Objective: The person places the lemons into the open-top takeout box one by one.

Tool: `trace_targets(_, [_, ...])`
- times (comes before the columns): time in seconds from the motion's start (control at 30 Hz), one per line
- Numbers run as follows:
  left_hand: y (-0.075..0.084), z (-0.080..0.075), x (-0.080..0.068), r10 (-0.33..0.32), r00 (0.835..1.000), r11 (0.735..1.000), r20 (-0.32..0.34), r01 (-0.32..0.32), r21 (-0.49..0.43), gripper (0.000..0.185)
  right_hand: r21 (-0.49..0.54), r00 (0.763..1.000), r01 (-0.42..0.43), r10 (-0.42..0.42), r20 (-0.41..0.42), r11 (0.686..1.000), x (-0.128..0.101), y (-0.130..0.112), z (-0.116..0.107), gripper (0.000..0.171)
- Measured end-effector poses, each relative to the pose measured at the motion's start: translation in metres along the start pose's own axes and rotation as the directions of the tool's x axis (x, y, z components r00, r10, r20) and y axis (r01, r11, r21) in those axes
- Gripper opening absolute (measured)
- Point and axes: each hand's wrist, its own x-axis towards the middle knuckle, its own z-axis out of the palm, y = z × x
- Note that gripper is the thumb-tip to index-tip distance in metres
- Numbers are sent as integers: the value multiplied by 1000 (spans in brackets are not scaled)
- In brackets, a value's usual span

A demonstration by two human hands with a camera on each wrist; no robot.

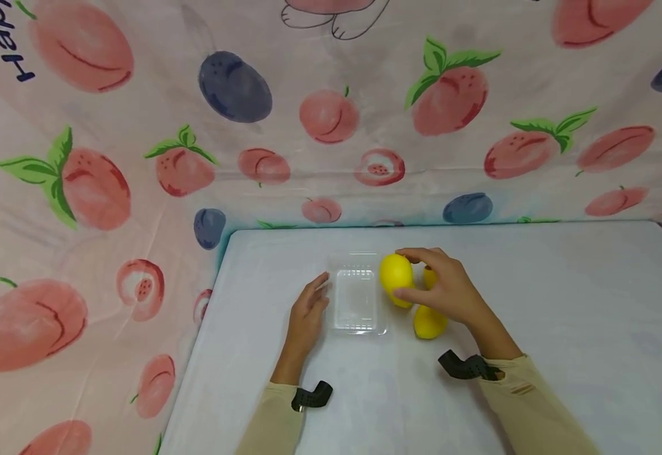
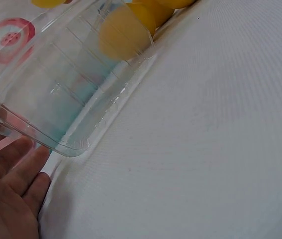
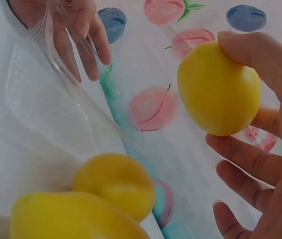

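One lemon [image 1: 396, 279] sits pinched in right hand [image 1: 450, 292].

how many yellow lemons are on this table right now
3. One lemon is held in the right hand beside the clear tray; a second lies on the table nearer the person; a third peeks out behind the hand.

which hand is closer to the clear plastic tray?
Left. The left hand rests with straight fingers against the clear plastic tray on its left side. The right hand is just right of the tray, gripping a yellow lemon.
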Motion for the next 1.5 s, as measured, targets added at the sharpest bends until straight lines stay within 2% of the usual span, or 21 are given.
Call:
trace_targets(0.27, [-1,2,1,-20,1000,1000,1,20,20,48,17,1000,28,-28,-12,999,15,-4,9,66])
trace_targets(0.4, [1,3,1,-27,1000,998,1,27,50,48,19,1000,-19,18,11,1000,22,-8,16,69])
trace_targets(0.53, [1,2,0,-20,1000,998,-12,21,57,48,2,997,-63,63,37,998,30,-15,25,72])
trace_targets(0.77, [7,1,-1,-21,1000,999,-8,21,31,48,-32,999,-35,36,29,999,42,-22,42,72])
trace_targets(1.0, [1,1,-1,-16,1000,1000,-2,16,20,48,-83,996,-69,73,48,994,53,-24,59,73])
trace_targets(1.13, [0,2,-2,-26,1000,1000,-14,26,16,48,-119,996,-74,78,32,990,57,-24,66,71])
trace_targets(1.23, [5,3,-2,-33,999,999,-15,33,12,48,-133,997,-76,79,19,988,59,-23,69,71])
trace_targets(1.4, [21,1,-4,-31,999,1000,9,31,4,48,-159,997,-71,74,12,985,61,-20,76,70])
trace_targets(1.5, [20,1,-5,-27,1000,1000,11,27,7,48,-168,998,-59,63,21,984,62,-19,80,70])
